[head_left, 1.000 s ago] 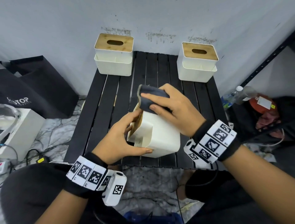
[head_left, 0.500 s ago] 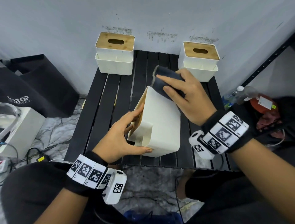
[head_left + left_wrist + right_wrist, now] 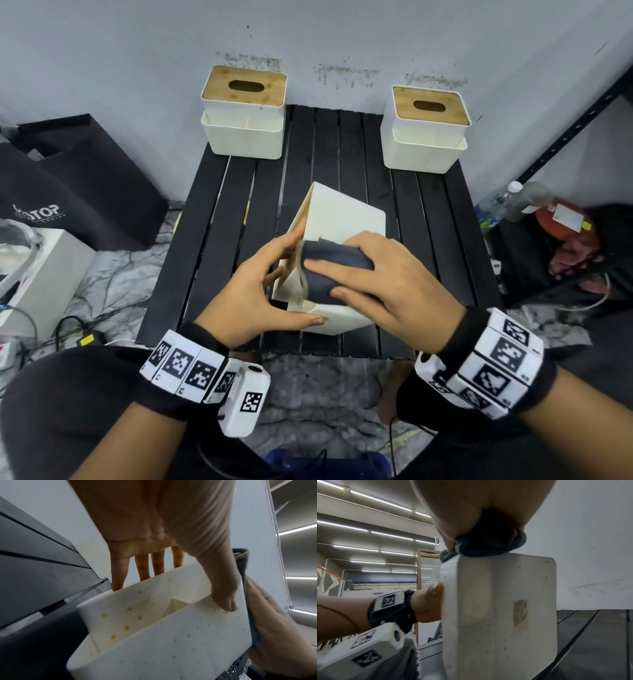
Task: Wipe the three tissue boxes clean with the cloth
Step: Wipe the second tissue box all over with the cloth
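One white tissue box [image 3: 342, 219] lies tipped on its side at the middle of the black slatted table [image 3: 219, 222], its wooden lid facing left. My left hand [image 3: 260, 294] grips its near left end, fingers on the lid side and thumb [image 3: 223, 599] on the ledge wall. My right hand [image 3: 387, 281] holds a dark cloth [image 3: 334, 267] pressed on the box's upper side near its near end. In the right wrist view the cloth [image 3: 488, 543] sits bunched under my palm on the box [image 3: 501, 615]. Two more boxes [image 3: 244, 116] [image 3: 426, 128] stand upright at the table's back corners.
A grey wall runs close behind the table. A black bag [image 3: 78, 192] and a white case [image 3: 41, 274] sit on the floor to the left. Bottles [image 3: 513, 202] and a black shelf post [image 3: 565, 130] stand at the right. Cables lie on the marble floor.
My right hand slid the cloth out to the far end of the box's upper side, then back to its near end. The left hand kept its hold and the box stayed tipped.
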